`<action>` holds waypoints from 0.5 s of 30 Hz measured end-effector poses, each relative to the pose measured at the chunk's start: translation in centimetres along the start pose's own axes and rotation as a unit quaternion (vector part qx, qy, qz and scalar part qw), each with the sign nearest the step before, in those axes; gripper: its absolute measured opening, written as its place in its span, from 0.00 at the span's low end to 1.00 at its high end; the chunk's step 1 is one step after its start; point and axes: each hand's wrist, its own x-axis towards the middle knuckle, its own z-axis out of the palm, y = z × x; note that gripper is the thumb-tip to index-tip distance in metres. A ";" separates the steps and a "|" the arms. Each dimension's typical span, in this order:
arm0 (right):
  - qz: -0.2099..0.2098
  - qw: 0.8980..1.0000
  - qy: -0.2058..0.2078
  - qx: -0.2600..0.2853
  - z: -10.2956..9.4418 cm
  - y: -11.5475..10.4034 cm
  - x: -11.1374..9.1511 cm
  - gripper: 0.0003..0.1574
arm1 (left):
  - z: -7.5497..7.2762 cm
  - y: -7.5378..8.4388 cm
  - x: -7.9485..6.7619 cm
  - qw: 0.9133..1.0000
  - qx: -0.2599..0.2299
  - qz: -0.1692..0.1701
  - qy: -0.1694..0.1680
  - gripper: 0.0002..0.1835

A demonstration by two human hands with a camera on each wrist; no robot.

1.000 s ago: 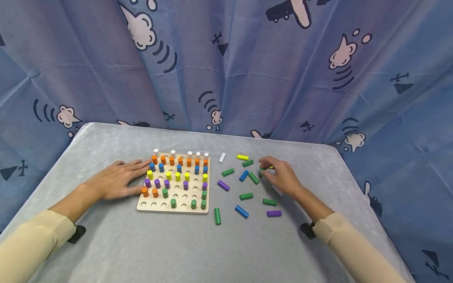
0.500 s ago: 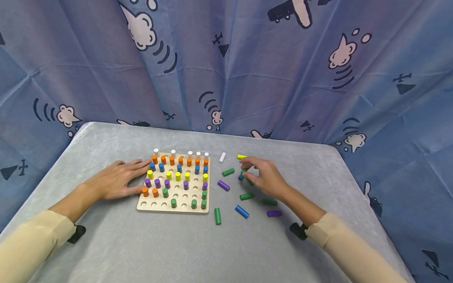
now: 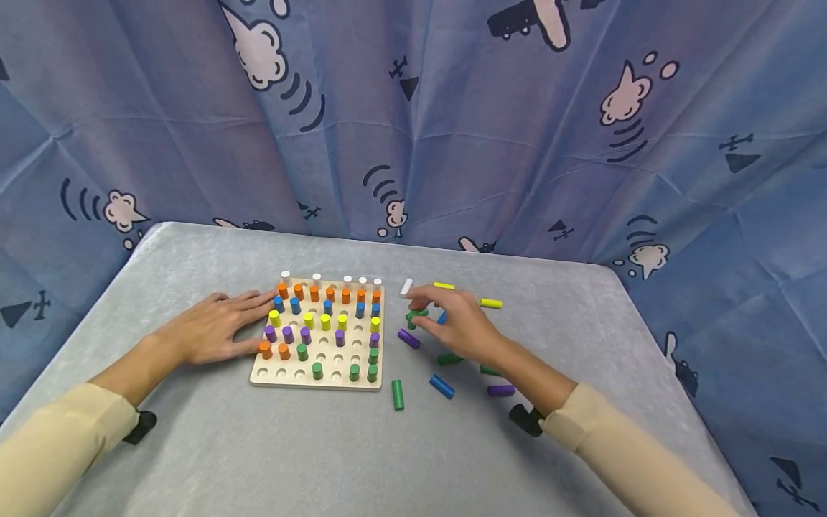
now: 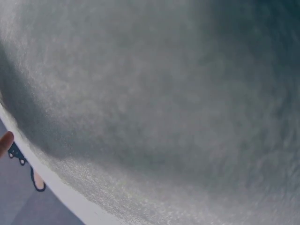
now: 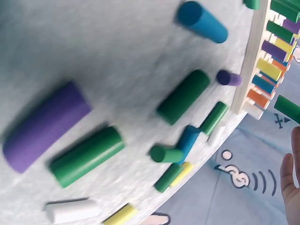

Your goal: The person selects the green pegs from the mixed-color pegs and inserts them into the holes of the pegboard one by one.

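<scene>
My right hand [image 3: 460,327] pinches a green peg [image 5: 287,108] between thumb and fingertips, above the loose pegs just right of the pegboard. In the head view the held peg overlaps another green peg lying on the table. My left hand [image 3: 216,327] lies spread at the left edge of the wooden pegboard [image 3: 316,384], its fingertips touching the side. The board carries rows of upright white, orange, blue, yellow, purple and green pegs, with several bare holes toward the front. Only one left fingertip [image 4: 5,140] shows in the left wrist view.
Loose pegs are scattered right of the board: a white peg [image 3: 405,288], a purple peg [image 3: 408,338], a blue peg [image 3: 442,386], a green peg [image 3: 397,395] and a yellow peg [image 3: 491,303], among others. A patterned blue curtain [image 3: 413,129] hangs behind the grey table [image 3: 323,459].
My right hand has moved left from the far pegs toward the board, carrying a green peg. A yellow peg on the right has come into full view. The left hand has stayed still.
</scene>
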 end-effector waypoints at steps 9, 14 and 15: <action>-0.014 0.999 -0.018 0.025 0.9 -1.8 0.8 0.24 | -0.1 0.0 0.0 1.000 -0.005 0.005 0.004 0.40; -0.045 0.999 -0.020 0.019 1.5 -2.6 1.3 0.22 | -0.3 0.0 -0.1 1.000 0.000 0.013 0.007 0.39; -0.051 0.998 -0.021 0.017 1.7 -2.8 1.4 0.22 | -0.4 0.0 -0.1 1.000 0.003 0.013 0.005 0.39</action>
